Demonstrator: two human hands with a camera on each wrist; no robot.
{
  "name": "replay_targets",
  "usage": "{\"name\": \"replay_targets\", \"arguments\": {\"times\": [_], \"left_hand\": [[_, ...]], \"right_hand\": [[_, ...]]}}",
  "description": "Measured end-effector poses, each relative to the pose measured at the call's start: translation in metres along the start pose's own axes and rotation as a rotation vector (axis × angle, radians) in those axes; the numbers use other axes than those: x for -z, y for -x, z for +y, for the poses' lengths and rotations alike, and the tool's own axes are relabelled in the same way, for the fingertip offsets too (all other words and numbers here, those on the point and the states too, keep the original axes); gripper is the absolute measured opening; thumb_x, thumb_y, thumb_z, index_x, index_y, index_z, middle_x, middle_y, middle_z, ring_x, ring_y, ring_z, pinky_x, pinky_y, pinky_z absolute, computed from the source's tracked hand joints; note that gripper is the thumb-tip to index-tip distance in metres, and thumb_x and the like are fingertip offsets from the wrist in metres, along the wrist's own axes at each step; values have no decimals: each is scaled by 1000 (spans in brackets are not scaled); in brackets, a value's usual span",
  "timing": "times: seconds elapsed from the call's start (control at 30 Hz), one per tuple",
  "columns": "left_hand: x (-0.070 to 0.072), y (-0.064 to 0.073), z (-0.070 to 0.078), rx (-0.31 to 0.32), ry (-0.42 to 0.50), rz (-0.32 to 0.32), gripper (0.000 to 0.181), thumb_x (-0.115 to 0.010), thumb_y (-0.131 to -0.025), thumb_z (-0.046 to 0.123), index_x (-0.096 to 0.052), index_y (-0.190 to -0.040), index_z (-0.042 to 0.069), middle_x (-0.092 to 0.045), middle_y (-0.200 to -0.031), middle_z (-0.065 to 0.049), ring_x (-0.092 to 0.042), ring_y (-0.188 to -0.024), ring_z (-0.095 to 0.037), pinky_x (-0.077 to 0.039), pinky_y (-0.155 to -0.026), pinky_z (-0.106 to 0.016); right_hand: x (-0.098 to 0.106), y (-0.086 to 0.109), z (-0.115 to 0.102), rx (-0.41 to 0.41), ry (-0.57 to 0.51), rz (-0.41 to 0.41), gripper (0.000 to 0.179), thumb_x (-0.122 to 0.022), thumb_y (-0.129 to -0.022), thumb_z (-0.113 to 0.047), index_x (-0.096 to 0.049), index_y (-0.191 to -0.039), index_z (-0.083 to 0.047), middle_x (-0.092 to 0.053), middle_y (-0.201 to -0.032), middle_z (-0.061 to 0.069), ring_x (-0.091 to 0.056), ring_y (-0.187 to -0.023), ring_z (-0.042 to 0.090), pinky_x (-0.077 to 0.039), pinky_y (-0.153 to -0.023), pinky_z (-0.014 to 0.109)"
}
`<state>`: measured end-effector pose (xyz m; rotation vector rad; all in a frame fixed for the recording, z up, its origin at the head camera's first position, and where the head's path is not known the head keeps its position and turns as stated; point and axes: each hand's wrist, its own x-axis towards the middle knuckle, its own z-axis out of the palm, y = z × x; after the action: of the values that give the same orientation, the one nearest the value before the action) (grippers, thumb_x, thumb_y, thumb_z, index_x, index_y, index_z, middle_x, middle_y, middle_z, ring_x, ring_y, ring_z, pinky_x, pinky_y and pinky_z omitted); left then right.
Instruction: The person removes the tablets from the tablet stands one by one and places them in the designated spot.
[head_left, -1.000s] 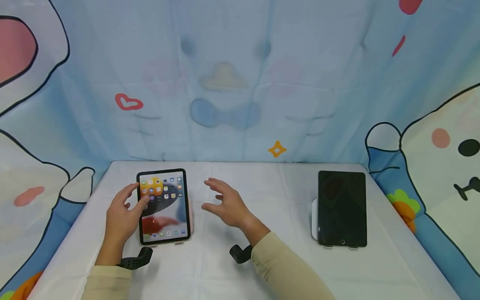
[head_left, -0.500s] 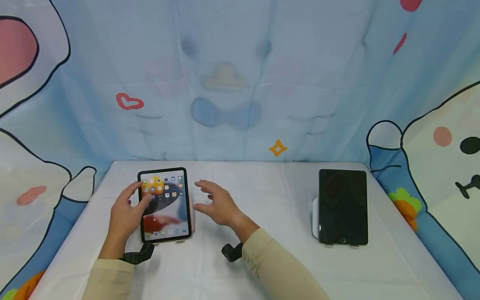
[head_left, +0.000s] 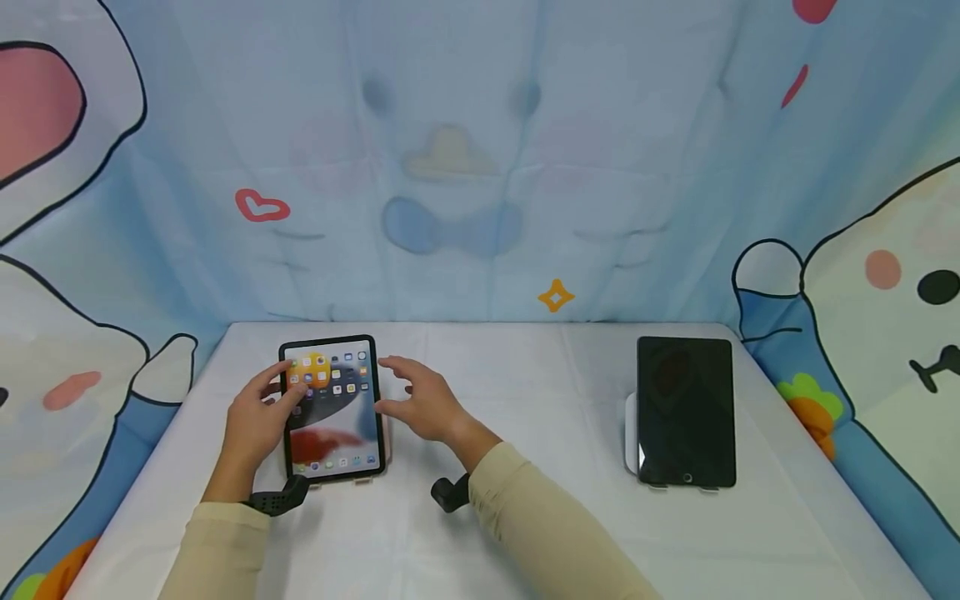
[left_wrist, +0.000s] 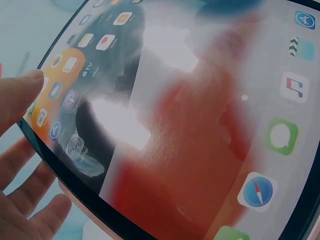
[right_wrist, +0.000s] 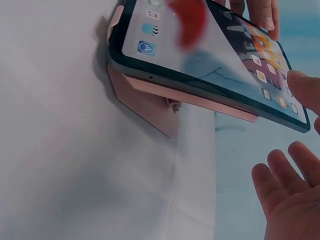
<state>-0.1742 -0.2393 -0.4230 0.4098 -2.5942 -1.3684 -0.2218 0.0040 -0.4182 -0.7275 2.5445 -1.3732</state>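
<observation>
While the lit tablet (head_left: 333,429) leans on its pink stand (right_wrist: 142,102), the right hand (head_left: 423,404) holds its fingers wide at one edge; whether the left hand (head_left: 255,419) pinches the other is unclear. A lopsided push could topple it onto the worktop (head_left: 375,537).

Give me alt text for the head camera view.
A person's left hand and right hand are at either side of a lit tablet on a pink stand on a white-covered table. To the right, a dark-screened tablet rests on a white stand.
</observation>
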Motion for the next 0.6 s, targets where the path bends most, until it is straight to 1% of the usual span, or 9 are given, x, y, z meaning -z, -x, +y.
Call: {"name": "replay_targets", "arguments": {"times": [0.2, 0.37, 0.6], "left_hand": [[2, -2, -1, 23, 10, -30, 57, -57, -103, 35, -43, -153, 12, -41, -149, -28, -44, -131, -47, -45, -100, -55], [3, -2, 0, 24, 8, -28, 55, -55, -104, 34, -43, -153, 12, -41, -149, -28, -44, -132, -48, -45, -100, -55], [1, -4, 1, 21, 18, -28, 57, -57, -103, 34, -42, -153, 12, -43, -147, -28, -45, -131, -46, -45, -99, -54]], "right_hand": [[0, -7, -4, -40, 0, -23, 62, -74, -93, -24, -49, -149, -20, -49, -149, 4, -51, -131, 24, -45, -104, 40], [-3, -11, -5, -55, 29, -43, 62, -74, -92, -27, -49, -149, -22, -51, -147, 6, -53, -130, 28, -48, -101, 42], [-4, -16, -9, -61, 9, -52, 64, -74, -93, -25, -47, -150, -20, -51, -147, 2, -53, -129, 24, -49, -99, 39]]}}
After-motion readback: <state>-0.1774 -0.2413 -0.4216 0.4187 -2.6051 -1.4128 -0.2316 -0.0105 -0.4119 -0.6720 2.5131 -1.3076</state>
